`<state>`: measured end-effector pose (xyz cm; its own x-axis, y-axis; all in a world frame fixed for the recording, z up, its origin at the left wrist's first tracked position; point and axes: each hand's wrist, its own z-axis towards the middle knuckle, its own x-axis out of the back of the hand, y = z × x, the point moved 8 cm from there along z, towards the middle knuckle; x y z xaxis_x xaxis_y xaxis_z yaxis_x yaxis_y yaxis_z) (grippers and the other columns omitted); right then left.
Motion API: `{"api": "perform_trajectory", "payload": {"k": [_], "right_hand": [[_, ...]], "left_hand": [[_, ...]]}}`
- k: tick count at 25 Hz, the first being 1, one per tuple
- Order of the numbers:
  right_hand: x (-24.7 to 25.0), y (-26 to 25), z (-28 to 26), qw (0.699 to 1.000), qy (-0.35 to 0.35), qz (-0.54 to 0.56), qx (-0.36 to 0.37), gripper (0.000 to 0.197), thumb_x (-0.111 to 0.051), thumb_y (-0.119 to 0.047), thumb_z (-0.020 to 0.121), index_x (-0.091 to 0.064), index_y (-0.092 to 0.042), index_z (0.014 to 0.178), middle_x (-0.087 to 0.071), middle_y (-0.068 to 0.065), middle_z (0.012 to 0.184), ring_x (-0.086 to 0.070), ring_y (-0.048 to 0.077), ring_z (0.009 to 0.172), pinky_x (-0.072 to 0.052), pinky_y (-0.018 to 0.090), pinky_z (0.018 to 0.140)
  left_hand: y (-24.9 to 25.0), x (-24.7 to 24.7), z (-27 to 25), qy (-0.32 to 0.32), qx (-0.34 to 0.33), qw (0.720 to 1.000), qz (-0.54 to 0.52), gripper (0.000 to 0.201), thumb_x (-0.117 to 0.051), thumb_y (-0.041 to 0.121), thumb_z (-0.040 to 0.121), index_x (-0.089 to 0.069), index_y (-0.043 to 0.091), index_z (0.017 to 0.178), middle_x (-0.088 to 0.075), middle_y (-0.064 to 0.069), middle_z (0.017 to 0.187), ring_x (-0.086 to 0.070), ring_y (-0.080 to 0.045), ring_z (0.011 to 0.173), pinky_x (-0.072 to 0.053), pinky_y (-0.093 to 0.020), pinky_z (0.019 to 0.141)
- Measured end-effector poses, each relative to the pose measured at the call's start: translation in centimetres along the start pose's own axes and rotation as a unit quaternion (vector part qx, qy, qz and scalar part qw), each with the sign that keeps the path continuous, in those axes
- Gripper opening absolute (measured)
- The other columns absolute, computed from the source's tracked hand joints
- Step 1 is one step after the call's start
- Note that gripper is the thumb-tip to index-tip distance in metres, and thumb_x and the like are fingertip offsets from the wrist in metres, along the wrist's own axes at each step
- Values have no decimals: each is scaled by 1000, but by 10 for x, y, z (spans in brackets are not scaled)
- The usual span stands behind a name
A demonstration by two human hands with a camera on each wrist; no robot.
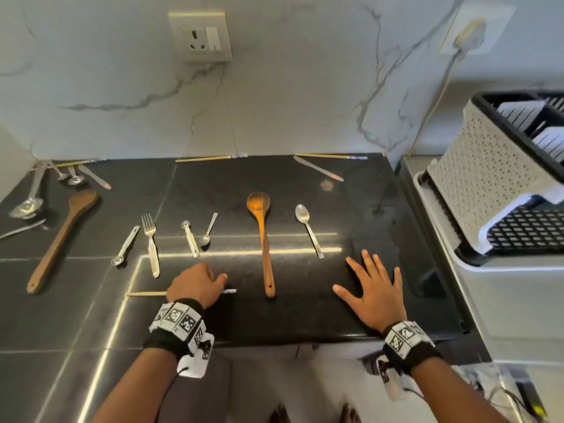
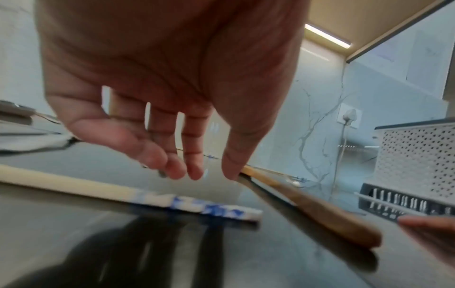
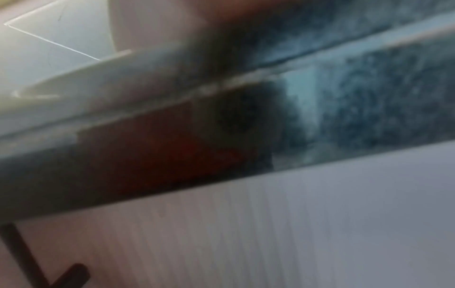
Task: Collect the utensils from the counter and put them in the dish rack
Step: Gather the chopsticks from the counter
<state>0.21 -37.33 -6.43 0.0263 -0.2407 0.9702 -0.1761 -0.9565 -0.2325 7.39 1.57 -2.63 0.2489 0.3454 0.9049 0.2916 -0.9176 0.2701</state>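
Utensils lie scattered across the dark tabletop (image 1: pixel 305 315), none visibly in the dish rack (image 1: pixel 500 178) at far right. Left hand (image 1: pixel 195 283) hovers, relaxed, over a chopstick (image 2: pixel 123 192); right hand (image 1: pixel 374 293) rests spread flat. Collection looks barely begun.

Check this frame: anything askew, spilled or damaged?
Nothing damaged. A faint smudge marks the counter by the far knife. Utensils lie scattered at mixed angles, none in the rack yet. Left hand hovers over a chopstick.
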Motion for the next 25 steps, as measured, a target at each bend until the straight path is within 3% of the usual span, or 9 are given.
{"api": "perform_trajectory", "payload": {"k": [4, 10, 13, 16, 17, 19, 21, 25], "right_hand": [[5, 5, 8, 1000, 8, -21, -9, 79, -27, -87, 80, -28, -47, 148, -16, -6, 166, -9, 17, 153, -7, 59, 121], [-2, 5, 9, 1000, 5, -18, -13, 76, -31, -84, 82, -30, -46, 147, -19, -4, 165, -13, 20, 153, -9, 61, 120], [0, 3, 9, 999, -12, -26, -19, 74, -39, -82, 81, -36, -43, 145, -25, -1, 163, -19, 24, 151, -14, 61, 118], [23, -4, 29, 999, -15, 19, -21, 66, -51, -78, 76, -57, -37, 128, -49, 3, 144, -47, 31, 132, -39, 55, 107], [32, -9, 43, 998, -15, 52, -17, 61, -55, -74, 76, -62, -35, 121, -56, 2, 134, -54, 30, 122, -46, 51, 99], [51, -23, 87, 995, -15, 94, 8, 49, -61, -65, 79, -66, -32, 115, -62, 1, 124, -60, 28, 113, -51, 46, 93], [69, -42, 145, 995, -7, 84, 43, 44, -62, -59, 82, -64, -32, 117, -62, 2, 124, -60, 28, 114, -51, 45, 95], [75, -56, 276, 996, -33, 59, 66, 43, -63, -51, 81, -63, -31, 120, -63, 4, 124, -63, 30, 109, -53, 49, 93]], "left_hand": [[-36, 7, -1, 35, 19, 999, 0, 30, -61, 51, 84, -53, 24, 78, -63, -2, 83, -61, -29, 83, -47, -35, 73], [-19, -9, -11, 37, -74, 995, -59, 9, -68, 26, 82, -60, 23, 82, -54, -3, 89, -62, -31, 85, -48, -38, 75], [-30, -11, -15, 39, -12, 994, -103, 22, -74, 26, 75, -58, 23, 88, -52, -2, 98, -60, -28, 86, -47, -39, 82], [-54, -7, -13, 50, 77, 984, -153, 38, -81, 24, 68, -52, 21, 93, -54, -9, 107, -60, -35, 94, -47, -43, 85], [-60, -6, -13, 50, 98, 980, -165, 43, -82, 22, 66, -49, 20, 93, -54, -13, 108, -60, -37, 94, -48, -45, 85], [-70, -3, -14, 48, 133, 973, -183, 49, -83, 20, 63, -45, 19, 94, -54, -16, 109, -59, -39, 93, -48, -46, 86], [-79, 0, -17, 52, 159, 965, -201, 47, -79, 20, 66, -43, 20, 95, -57, -14, 104, -58, -36, 92, -48, -46, 86], [-84, 5, -42, 79, 207, 939, -263, 35, -68, 14, 78, -45, 20, 104, -65, -5, 80, -63, -30, 82, -49, -43, 81]]}}
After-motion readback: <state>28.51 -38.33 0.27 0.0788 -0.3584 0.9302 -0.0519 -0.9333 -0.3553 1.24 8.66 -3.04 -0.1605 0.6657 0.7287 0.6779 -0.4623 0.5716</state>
